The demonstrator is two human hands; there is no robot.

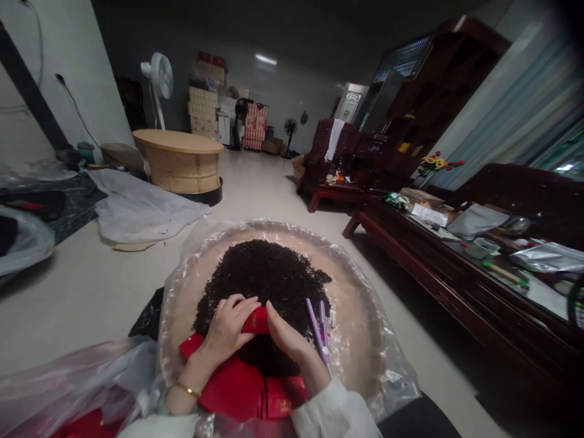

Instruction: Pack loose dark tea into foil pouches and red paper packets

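Observation:
Between my two hands sits a small red packet [257,321] with gold print, over a heap of dark loose tea leaves [264,274]. My left hand [230,325], with a gold bracelet at the wrist, curls its fingers over the packet's left side and top. My right hand [289,340] presses against its right side, fingers mostly hidden from me. Under my forearms lie more red packets [235,389]. A purple hair straightener [322,337] rests on the leaves beside my right hand, its arms apart. Leaves and packets lie on a round, plastic-covered tray [356,340].
A clear plastic bag [91,377] with red things inside is at lower left. Plastic sheeting [141,207] lies on the floor near a round wooden stand [182,161]. A long dark wooden table [438,261] piled with items stands right. Boxes [204,109] are stacked behind.

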